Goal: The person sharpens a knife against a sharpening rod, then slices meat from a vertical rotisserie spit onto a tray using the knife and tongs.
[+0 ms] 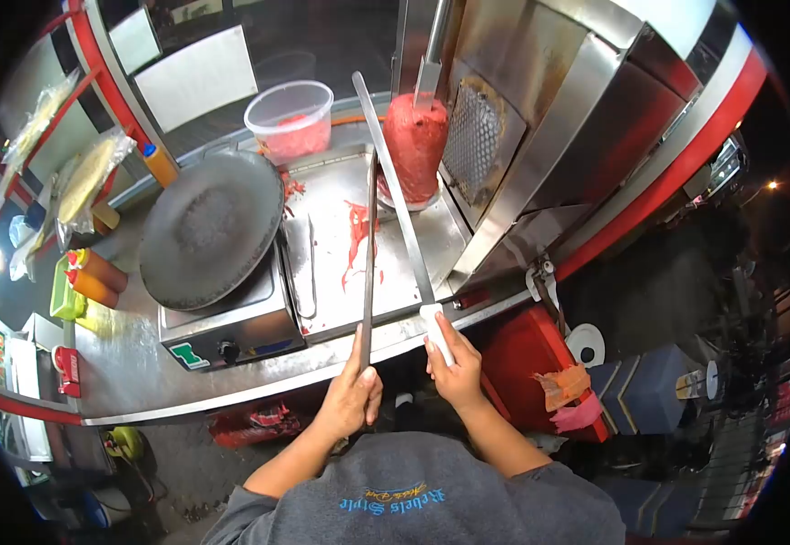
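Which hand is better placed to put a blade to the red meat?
Right, most likely: the right hand holds the long knife by its white handle, nearer the red meat, while the left hand holds a dark rod.

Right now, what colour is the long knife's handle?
The handle is white, clearest in head view.

There are two hands, one left hand [350,400] and one right hand [456,368], one long knife [390,173], one sharpening rod [370,245], one upright stack of meat [414,141], one plastic tub [290,136], one round pan [209,227], one pair of tongs [307,268], two bottles with red tops [93,287], one bottle with a blue top [161,167] and at least two bagged stacks of flatbread [91,184].
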`<state>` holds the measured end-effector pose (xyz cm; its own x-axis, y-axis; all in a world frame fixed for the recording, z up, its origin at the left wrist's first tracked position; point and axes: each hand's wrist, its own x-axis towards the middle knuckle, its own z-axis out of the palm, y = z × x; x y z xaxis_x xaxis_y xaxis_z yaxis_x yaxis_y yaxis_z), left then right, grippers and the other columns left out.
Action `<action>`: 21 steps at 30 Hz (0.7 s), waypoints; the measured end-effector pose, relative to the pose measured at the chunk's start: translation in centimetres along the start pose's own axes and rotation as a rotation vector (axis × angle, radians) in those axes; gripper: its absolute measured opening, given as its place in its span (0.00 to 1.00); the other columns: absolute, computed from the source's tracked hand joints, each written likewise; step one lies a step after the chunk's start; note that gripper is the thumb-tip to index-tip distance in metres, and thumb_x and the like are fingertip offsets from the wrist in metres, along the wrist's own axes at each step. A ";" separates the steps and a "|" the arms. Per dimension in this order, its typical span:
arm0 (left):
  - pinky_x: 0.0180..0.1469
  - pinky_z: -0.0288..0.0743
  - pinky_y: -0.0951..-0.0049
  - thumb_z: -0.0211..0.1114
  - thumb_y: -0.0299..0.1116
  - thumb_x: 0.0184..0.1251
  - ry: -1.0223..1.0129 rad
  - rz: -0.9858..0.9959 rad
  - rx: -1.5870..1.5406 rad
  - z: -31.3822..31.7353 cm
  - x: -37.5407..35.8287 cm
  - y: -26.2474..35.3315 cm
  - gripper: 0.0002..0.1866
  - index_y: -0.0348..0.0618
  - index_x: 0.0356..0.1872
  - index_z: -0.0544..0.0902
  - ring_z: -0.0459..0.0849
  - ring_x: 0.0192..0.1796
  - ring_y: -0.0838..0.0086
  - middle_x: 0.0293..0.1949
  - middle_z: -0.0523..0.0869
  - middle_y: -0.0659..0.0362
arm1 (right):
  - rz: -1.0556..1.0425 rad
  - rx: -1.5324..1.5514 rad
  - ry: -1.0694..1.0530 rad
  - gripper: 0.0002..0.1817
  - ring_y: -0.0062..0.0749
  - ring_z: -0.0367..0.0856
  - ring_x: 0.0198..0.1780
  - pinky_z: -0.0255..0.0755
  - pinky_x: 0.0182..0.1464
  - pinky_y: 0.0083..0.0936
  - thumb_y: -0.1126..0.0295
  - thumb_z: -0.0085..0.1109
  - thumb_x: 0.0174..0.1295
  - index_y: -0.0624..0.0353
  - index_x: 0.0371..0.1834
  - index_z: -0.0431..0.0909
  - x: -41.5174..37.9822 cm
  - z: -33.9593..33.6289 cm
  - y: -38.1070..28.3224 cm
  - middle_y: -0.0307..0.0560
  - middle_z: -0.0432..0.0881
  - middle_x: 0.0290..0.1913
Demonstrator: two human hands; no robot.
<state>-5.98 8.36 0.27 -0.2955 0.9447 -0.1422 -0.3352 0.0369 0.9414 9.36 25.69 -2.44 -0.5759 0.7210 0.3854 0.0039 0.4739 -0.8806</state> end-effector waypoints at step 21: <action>0.28 0.76 0.73 0.44 0.37 0.92 0.038 -0.080 0.245 1.8 1.2 1.5 0.40 0.62 0.91 0.30 0.72 0.23 0.77 0.29 0.71 0.61 | -0.048 0.059 0.005 0.29 0.49 0.90 0.44 0.84 0.52 0.36 0.81 0.65 0.73 0.62 0.79 0.76 -0.1 -1.5 7.1 0.60 0.90 0.48</action>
<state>-5.26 10.08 2.10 -0.3118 0.9229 -0.2260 -0.1335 0.1930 0.9721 10.69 29.71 -8.29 -0.5703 0.7006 0.4290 -0.0718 0.4777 -0.8756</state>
